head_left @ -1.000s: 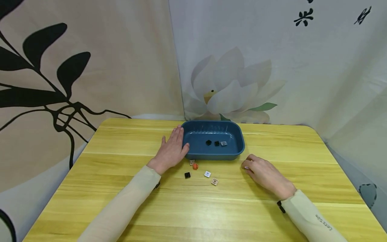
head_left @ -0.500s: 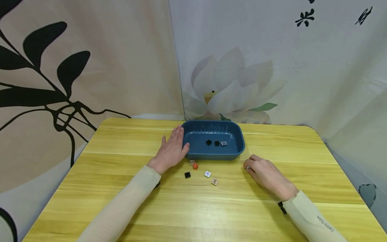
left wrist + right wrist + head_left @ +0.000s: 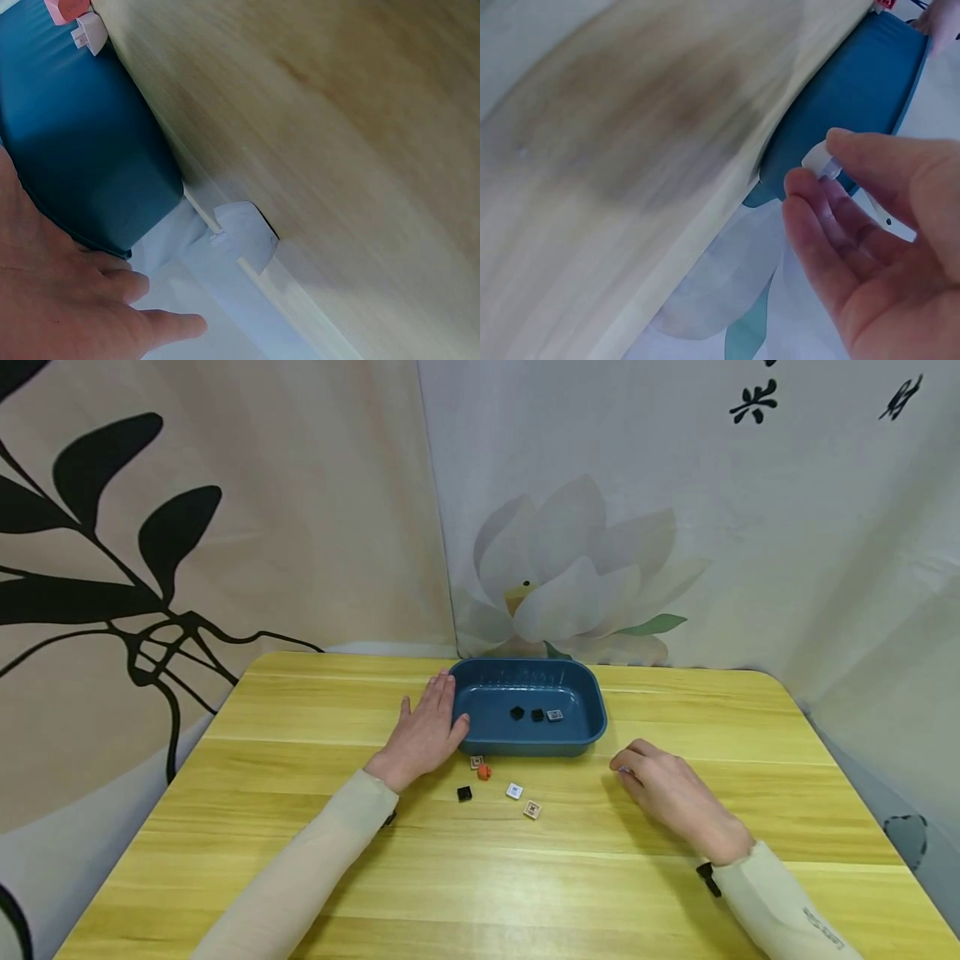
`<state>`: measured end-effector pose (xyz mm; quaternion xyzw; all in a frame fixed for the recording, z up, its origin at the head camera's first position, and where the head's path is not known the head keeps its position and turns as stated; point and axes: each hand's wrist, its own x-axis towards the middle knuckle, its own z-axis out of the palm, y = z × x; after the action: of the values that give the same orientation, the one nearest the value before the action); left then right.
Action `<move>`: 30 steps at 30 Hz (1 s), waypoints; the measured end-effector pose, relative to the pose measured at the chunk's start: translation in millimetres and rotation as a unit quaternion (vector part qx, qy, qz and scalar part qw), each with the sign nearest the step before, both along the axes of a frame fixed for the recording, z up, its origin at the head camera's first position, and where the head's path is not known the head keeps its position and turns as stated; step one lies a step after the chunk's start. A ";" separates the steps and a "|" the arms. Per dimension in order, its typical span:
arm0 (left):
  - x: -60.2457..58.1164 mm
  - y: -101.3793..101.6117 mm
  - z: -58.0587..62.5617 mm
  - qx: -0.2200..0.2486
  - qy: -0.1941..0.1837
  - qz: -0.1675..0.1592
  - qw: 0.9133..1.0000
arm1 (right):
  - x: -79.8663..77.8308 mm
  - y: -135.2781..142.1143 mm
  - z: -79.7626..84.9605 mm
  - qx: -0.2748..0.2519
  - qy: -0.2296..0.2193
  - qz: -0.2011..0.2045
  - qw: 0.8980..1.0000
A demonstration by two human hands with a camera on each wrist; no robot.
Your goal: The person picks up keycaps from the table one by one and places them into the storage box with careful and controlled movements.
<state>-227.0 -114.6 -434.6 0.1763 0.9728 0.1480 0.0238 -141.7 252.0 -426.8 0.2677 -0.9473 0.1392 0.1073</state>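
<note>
Left hand (image 3: 423, 727) lies against the left wall of the blue tray (image 3: 517, 749), fingers straight, gripping nothing; I'd guess it's there to steady the tray. Right hand (image 3: 667, 789) pinches a small white cap (image 3: 819, 159) between thumb and fingertips, right of the tray's near right corner and apart from it; a fingertip hold probably suits something this tiny and leaves its face visible. Tray sits at the far side of the bench (image 3: 480, 893), likely so the loose bits have room in front. Inside it: left black piece (image 3: 517, 713), right black piece (image 3: 537, 715), grey-white piece (image 3: 554, 715), in a rough row. Near side of tray, on the bench: beige square (image 3: 477, 762) by the wall (contact unclear), orange piece (image 3: 484, 772) just beside it, then loose black cap (image 3: 465, 793), loose white cap (image 3: 513, 791) and pale tan cap (image 3: 532, 810) nearest me. They're scattered between my hands, seemingly for easy reach. Markings too small to read.
</note>
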 end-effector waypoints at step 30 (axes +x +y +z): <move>-0.2 0.0 0.2 0.001 -0.002 -0.001 1.000 | -18.1 -37.0 39.0 -0.094 0.107 0.014 0.990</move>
<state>-227.2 -114.6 -434.4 0.1766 0.9725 0.1496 0.0257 -159.7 214.9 -387.7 0.2827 -0.9095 0.1994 0.2306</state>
